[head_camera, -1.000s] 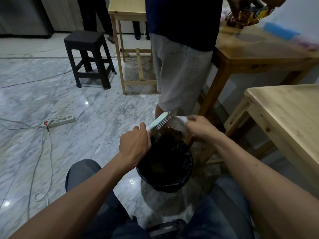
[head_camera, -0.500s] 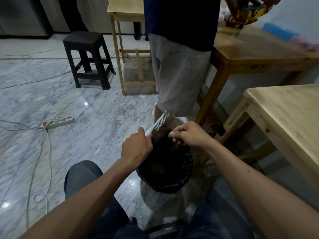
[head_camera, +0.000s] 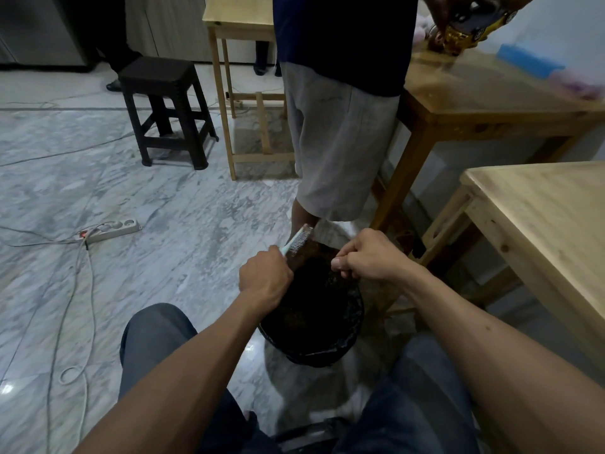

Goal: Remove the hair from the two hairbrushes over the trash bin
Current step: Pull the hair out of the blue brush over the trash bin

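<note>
Two fists over trash bin (head_camera: 357, 326), left hand (head_camera: 264, 276) gripping hairbrush (head_camera: 297, 240), right hand (head_camera: 366, 257) pinching hair

Your right hand (head_camera: 371, 257), which a second ago pinched something pale up beside the tip of the hairbrush (head_camera: 297, 240), now sits lower, over the trash bin (head_camera: 314, 348), fingers curled tight; what it pinches, if anything, is too dark to tell, possibly hair. Your left hand (head_camera: 265, 278) has tilted the brush steeper, bristles toward the right hand. The pale piece is gone from sight.
</note>
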Available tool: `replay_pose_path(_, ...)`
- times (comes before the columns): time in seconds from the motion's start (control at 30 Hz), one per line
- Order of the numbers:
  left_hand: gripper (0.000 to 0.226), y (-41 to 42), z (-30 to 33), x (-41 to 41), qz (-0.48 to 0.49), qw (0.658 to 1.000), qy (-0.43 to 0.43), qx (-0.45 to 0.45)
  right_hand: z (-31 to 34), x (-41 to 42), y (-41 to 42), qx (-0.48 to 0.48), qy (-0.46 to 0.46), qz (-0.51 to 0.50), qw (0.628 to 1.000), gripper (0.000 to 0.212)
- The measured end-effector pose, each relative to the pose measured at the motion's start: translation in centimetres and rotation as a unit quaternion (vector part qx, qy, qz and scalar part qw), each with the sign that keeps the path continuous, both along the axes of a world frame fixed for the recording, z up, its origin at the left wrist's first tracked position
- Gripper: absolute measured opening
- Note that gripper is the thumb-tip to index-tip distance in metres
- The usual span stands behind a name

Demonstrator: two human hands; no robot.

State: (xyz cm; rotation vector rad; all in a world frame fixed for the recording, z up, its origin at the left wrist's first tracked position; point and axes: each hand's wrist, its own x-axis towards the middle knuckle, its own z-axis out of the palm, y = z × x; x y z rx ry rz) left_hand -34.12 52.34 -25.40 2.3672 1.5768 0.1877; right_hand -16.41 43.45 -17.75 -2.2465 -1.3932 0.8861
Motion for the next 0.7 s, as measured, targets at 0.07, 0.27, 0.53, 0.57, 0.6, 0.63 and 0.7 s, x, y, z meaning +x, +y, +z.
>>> replay_pose_path(0.07, 0.025, 0.7, -0.3, -0.7, 0.019, 1.0, 0.002, -0.016, 0.6, 0.0, -0.3, -0.005, -0.001, 0.016, 1.0, 0.017)
replay_pose_path(0.27, 0.024, 1.8, 0.1, -0.1, 0.032, 0.998, -0.003, -0.048, 1.6, 0.2, -0.4, -0.011, 0.005, 0.027, 1.0, 0.016)
replay_pose_path(0.53, 0.031, 1.9, 0.3, 1.7, 0.056, 0.994, -0.015, -0.093, 2.5, 1.4, -0.5, -0.001, -0.028, 0.013, 1.0, 0.026)
replay_pose_path(0.57, 0.034, 1.7, 0.4, 1.9, 0.059, 0.993, -0.027, -0.094, 1.9, 1.6, -0.5, -0.005, -0.029, 0.005, 1.0, 0.024)
replay_pose_path(0.6, 0.036, 1.4, 0.4, 2.0, 0.061, 0.993, -0.04, -0.088, 1.4, 1.8, -0.7, -0.017, -0.027, -0.003, 0.999, 0.02)
replay_pose_path(0.63, 0.036, 1.0, 0.3, 2.0, 0.061, 0.994, -0.053, -0.073, 0.8, 2.0, -0.8, -0.04, -0.016, -0.009, 0.999, 0.012)
replay_pose_path(0.7, 0.036, 0.4, 0.3, 1.6, 0.048, 0.996, -0.072, -0.021, 0.0, 2.6, -1.2, -0.119, 0.007, -0.001, 0.993, 0.028)
